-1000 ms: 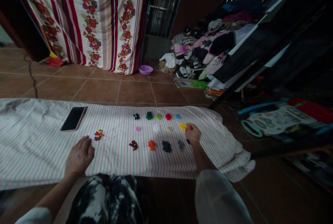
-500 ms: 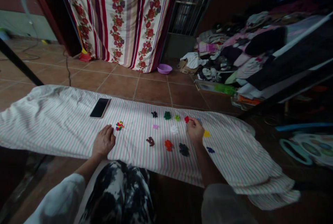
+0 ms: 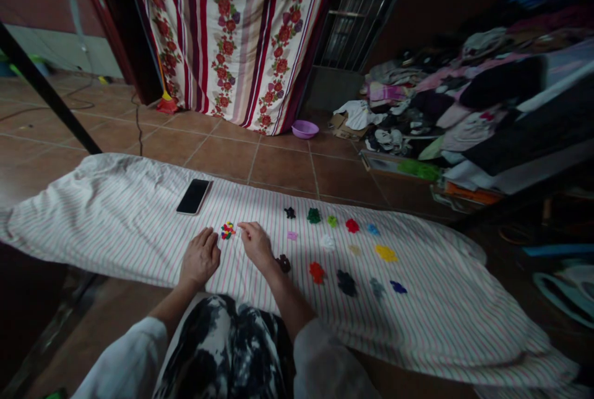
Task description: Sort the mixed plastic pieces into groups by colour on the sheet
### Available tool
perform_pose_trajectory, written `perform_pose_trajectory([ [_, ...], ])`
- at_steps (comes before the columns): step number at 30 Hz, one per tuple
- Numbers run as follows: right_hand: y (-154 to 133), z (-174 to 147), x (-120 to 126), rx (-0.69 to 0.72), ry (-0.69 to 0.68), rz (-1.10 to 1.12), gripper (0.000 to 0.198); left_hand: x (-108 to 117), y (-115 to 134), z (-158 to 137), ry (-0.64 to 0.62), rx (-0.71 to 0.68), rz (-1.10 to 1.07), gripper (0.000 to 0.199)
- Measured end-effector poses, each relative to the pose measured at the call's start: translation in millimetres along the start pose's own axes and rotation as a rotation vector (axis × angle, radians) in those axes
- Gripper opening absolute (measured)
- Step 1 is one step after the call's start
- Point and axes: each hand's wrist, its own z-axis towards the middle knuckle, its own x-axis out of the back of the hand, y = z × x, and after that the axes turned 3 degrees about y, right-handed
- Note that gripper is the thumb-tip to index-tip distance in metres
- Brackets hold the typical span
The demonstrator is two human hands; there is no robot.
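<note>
My left hand point(image 3: 200, 258) lies palm down on the striped cloth point(image 3: 153, 244), fingers stretched out, just left of a small pile of mixed-colour pieces point(image 3: 227, 230). Close to that pile's right side is my right hand point(image 3: 256, 245), its index finger extended and the other fingers bent; I see nothing in it. To the right lie small single-colour piles: black point(image 3: 289, 213), dark green point(image 3: 314, 216), light green point(image 3: 331, 221), red point(image 3: 352, 226), light blue point(image 3: 372, 229), pink point(image 3: 292, 235), white point(image 3: 327, 242), yellow point(image 3: 386, 253) and orange point(image 3: 317, 273). My right wrist partly covers a brown pile point(image 3: 283, 263).
A phone point(image 3: 193, 196) lies on the cloth at back left. More piles, beige point(image 3: 355, 250), dark grey point(image 3: 346, 283), grey point(image 3: 377, 288) and dark blue point(image 3: 398, 287), sit at right. Beyond are a purple basin point(image 3: 305, 129), a floral curtain point(image 3: 227, 46) and heaped clothes point(image 3: 436, 90).
My right hand has moved left from the red pile to the mixed pile, uncovering the light blue, beige and grey piles. My left hand stays beside the mixed pile. The view has shifted slightly.
</note>
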Motion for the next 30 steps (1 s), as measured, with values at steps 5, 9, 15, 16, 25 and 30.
perform_pose_trajectory([
  [5, -9.1, 3.8, -22.6, -0.019, -0.075, -0.147, 0.036, 0.1, 1.0, 1.1, -0.017, 0.015, -0.028, 0.034],
  [9, -15.0, 5.3, -26.5, -0.040, -0.114, -0.263, 0.037, 3.0, 3.3, 2.9, -0.019, 0.010, -0.007, 0.033],
  [15, -22.2, 4.3, -26.7, -0.051, -0.126, -0.364, 0.036, 6.8, 6.0, 4.6, -0.029, 0.024, -0.018, 0.033],
  [16, -22.3, 4.1, -26.8, -0.054, -0.122, -0.370, 0.035, 7.1, 6.2, 4.8, -0.030, 0.027, -0.021, 0.032],
  [25, -17.9, -1.1, -30.4, -0.031, -0.045, -0.345, 0.027, 6.8, 7.1, 5.1, -0.043, 0.045, -0.017, 0.032],
  [30, -15.6, -2.9, -32.3, -0.005, -0.012, -0.300, 0.024, 5.9, 6.5, 4.7, -0.034, 0.043, -0.011, 0.033],
])
